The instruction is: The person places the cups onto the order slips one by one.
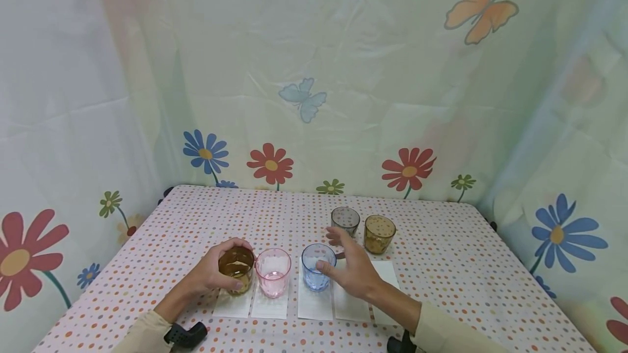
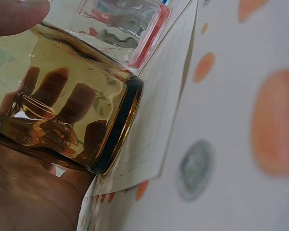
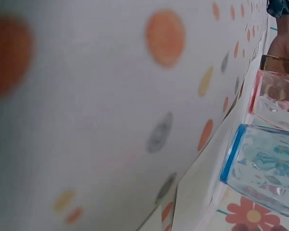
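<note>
My left hand [image 1: 216, 268] grips an amber glass [image 1: 239, 271], thumb on the near side and fingers round the back. In the left wrist view the glass's thick base [image 2: 120, 125] is at a white paper card [image 2: 154, 130]; whether it touches is hard to tell. Just right of it a pink glass [image 1: 273, 274] stands upright on another card. My right hand [image 1: 355, 271] is spread beside a blue glass [image 1: 316, 271], thumb in front of its right side, fingers extended past it. The right wrist view shows the blue glass [image 3: 262, 166] upright, mostly without fingers on it.
Behind my right hand stand a grey glass [image 1: 345, 219] and a second amber glass [image 1: 379, 235]. Several white cards lie in a row, including one [image 1: 350, 306] below my right hand. A dotted cloth [image 1: 147, 266] covers the table; a flowered curtain [image 1: 343, 140] hangs behind.
</note>
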`<state>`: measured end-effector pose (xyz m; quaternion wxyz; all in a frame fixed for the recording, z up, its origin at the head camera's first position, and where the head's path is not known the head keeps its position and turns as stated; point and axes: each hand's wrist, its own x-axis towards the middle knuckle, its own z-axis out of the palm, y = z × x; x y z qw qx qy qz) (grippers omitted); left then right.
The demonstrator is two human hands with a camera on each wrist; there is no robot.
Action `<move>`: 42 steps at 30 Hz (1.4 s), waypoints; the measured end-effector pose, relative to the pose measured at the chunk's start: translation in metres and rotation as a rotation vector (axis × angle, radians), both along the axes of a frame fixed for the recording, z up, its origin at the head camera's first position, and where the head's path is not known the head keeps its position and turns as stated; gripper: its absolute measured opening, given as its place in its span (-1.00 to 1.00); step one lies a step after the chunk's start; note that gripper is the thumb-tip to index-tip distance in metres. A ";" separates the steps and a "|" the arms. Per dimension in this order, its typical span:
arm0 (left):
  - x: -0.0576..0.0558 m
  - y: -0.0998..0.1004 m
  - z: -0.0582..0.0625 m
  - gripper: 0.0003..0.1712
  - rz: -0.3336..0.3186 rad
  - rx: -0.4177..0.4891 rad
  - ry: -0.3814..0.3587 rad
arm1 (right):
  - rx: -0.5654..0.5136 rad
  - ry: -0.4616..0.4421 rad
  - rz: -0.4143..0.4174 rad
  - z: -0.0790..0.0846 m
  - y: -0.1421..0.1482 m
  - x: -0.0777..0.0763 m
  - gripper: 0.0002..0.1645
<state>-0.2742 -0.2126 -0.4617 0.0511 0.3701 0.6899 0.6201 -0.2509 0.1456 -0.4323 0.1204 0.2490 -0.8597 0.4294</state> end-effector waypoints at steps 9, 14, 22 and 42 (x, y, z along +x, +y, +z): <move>0.000 -0.001 -0.001 -0.24 -0.001 -0.005 -0.004 | -0.039 0.120 -0.010 -0.003 0.002 -0.004 -0.30; -0.001 0.001 0.001 -0.24 0.012 -0.009 0.006 | -0.063 0.176 -0.001 -0.002 0.005 -0.007 -0.34; -0.001 0.000 0.000 -0.24 0.023 -0.026 0.011 | -0.066 0.220 -0.022 0.002 0.010 -0.011 -0.32; 0.001 0.001 -0.001 -0.25 -0.034 0.047 -0.077 | -0.168 0.221 -0.121 0.006 -0.001 -0.025 -0.40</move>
